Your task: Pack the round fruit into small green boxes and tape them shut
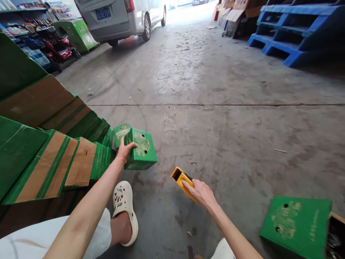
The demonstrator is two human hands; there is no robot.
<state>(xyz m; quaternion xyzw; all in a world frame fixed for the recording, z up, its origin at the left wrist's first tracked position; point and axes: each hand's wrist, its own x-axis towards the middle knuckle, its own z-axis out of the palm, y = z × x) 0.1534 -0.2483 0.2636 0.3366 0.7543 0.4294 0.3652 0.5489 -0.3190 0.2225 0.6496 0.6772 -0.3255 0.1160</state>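
My left hand (124, 151) grips a small green cardboard box (142, 147), its thumb on the printed face with two round holes. The rest of its fingers are partly hidden behind the box edge. Another green box (121, 131) stands right behind it, against the end of the stack. In my right hand (202, 192) is a yellow and black hand-held tool (182, 180) with a dark opening at its front end; its exact kind is unclear. It is held over the concrete floor, apart from the boxes.
Stacked green and brown boxes (48, 162) line the left side. An open green box (295, 226) with contents partly visible stands at lower right. Blue pallets (293, 28) and cartons (237, 16) are at far right. A van (115, 18) is parked behind. My shoe (124, 205) is beside the stack.
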